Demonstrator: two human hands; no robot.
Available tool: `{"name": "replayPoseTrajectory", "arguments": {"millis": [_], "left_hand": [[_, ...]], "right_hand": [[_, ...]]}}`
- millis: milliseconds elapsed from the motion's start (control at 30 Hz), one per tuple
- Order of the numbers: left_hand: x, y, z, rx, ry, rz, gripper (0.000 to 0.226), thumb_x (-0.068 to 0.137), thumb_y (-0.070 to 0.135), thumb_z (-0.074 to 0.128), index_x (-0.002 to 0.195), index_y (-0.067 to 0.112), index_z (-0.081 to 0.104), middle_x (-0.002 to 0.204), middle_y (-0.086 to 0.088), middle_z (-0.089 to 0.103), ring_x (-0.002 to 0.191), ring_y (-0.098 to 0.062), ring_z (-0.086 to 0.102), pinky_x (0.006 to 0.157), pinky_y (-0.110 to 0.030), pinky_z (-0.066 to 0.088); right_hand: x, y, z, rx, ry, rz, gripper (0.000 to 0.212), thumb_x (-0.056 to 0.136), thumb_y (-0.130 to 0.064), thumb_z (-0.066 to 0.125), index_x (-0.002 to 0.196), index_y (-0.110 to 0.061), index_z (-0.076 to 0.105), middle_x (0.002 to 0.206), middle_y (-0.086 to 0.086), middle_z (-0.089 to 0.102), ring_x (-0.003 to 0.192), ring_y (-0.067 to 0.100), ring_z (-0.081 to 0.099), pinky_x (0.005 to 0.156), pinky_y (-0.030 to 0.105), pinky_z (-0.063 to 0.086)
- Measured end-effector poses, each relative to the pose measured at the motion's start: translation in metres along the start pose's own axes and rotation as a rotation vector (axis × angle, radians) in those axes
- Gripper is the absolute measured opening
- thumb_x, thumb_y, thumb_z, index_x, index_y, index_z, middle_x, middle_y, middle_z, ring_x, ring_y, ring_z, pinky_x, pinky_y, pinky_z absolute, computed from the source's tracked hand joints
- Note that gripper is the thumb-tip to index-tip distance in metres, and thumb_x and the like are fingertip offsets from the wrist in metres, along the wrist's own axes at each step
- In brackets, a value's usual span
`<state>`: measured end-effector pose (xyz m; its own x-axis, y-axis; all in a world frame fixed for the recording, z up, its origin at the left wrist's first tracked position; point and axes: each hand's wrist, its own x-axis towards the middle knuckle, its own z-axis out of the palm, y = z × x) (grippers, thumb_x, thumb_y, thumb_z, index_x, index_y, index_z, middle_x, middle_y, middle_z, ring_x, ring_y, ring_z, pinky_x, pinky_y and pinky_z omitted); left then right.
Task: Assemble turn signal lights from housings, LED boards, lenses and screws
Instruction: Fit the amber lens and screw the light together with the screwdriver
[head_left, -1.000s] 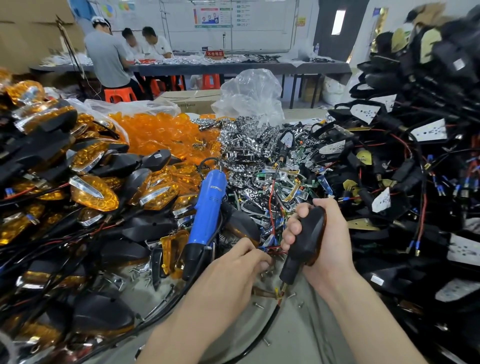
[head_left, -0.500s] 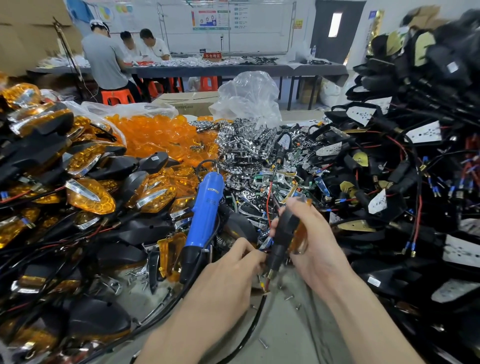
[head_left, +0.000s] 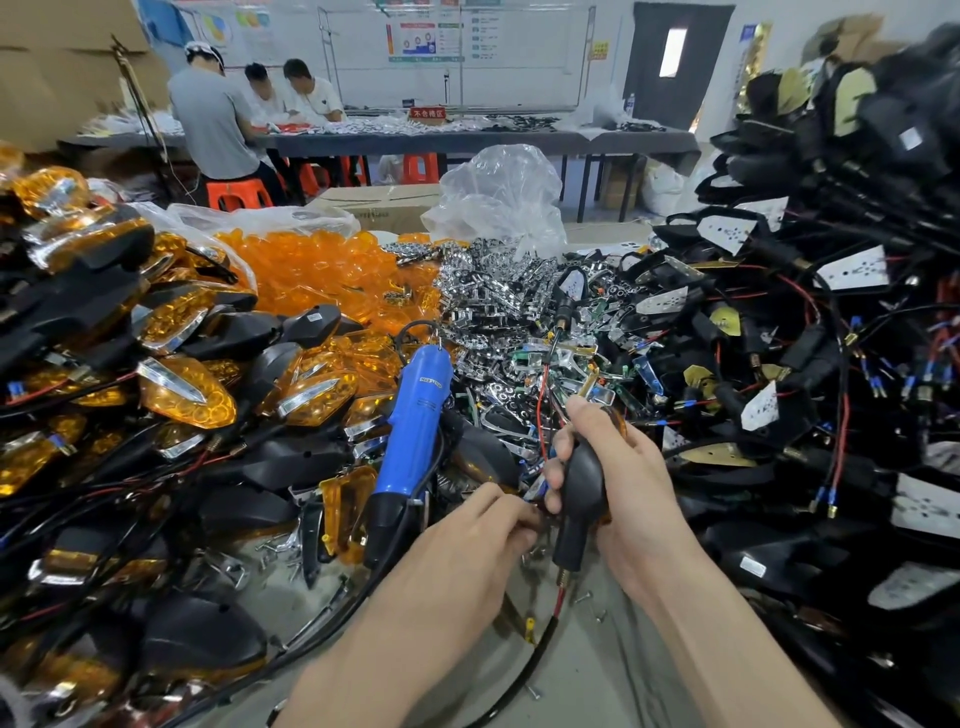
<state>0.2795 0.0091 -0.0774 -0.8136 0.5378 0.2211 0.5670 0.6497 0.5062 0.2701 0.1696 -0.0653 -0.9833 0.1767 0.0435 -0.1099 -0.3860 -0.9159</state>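
My right hand (head_left: 623, 483) grips a black turn signal housing (head_left: 582, 499) upright, stem down, with its wire (head_left: 540, 639) trailing toward me. An amber lens edge shows behind the fingers. My left hand (head_left: 467, 540) reaches in at the housing's left side with fingertips curled together near the small parts; whether they pinch something is hidden. A blue electric screwdriver (head_left: 413, 426) leans on the pile just left of both hands. Loose screws (head_left: 587, 597) lie on the grey table below the housing.
Finished amber-lensed signals (head_left: 182, 389) are heaped at the left, loose amber lenses (head_left: 322, 270) behind them, chrome reflectors and LED boards (head_left: 498, 312) in the middle, black wired housings (head_left: 805, 338) stacked high on the right. Several people work at a far table (head_left: 467, 137).
My right hand has turned the housing and lifted it slightly, so its black back faces me again. My left hand stays at the housing's left side.
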Motion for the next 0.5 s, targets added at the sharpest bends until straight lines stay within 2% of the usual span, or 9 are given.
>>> {"name": "replayPoseTrajectory", "arguments": {"millis": [100,200,333,400,500], "left_hand": [[0.0,0.001,-0.002,-0.074,0.064,0.016,0.018,0.102,0.028,0.053,0.111,0.018,0.065,0.106,0.01,0.057,0.095,-0.009,0.058,0.086,-0.032,0.046],[-0.002,0.002,-0.004,-0.113,0.12,0.088,0.017,0.099,0.026,0.06,0.106,0.014,0.07,0.097,0.007,0.06,0.085,-0.011,0.058,0.08,-0.03,0.047],[-0.002,0.006,-0.009,-0.114,0.204,0.167,0.02,0.095,0.024,0.061,0.099,0.01,0.075,0.088,0.001,0.062,0.075,-0.01,0.057,0.07,-0.014,0.045],[-0.002,0.007,-0.011,-0.114,0.259,0.158,0.026,0.094,0.026,0.054,0.1,0.012,0.075,0.09,0.002,0.063,0.078,-0.01,0.059,0.071,-0.014,0.045],[-0.002,0.009,-0.012,-0.146,0.367,0.145,0.023,0.096,0.019,0.054,0.107,0.016,0.073,0.095,0.006,0.061,0.087,-0.004,0.059,0.076,-0.012,0.045]], "right_hand": [[0.001,0.001,0.002,0.034,0.004,-0.02,0.032,0.088,-0.042,0.07,0.063,-0.023,0.064,0.062,0.004,0.058,0.046,0.021,0.053,0.044,0.03,0.047],[0.001,0.002,0.003,0.021,0.002,-0.014,0.032,0.089,-0.041,0.066,0.062,-0.024,0.064,0.062,0.004,0.058,0.046,0.021,0.052,0.045,0.03,0.047],[-0.001,0.001,0.003,0.078,0.013,-0.015,0.031,0.096,-0.032,0.063,0.067,-0.021,0.062,0.067,0.005,0.057,0.049,0.021,0.053,0.045,0.031,0.048],[0.0,0.001,0.003,0.097,0.022,-0.02,0.034,0.099,-0.029,0.061,0.066,-0.021,0.062,0.068,0.006,0.056,0.05,0.021,0.053,0.044,0.031,0.047],[0.0,0.001,0.004,0.12,0.021,-0.027,0.036,0.1,-0.027,0.059,0.065,-0.021,0.062,0.066,0.006,0.056,0.048,0.022,0.054,0.042,0.031,0.046]]}}
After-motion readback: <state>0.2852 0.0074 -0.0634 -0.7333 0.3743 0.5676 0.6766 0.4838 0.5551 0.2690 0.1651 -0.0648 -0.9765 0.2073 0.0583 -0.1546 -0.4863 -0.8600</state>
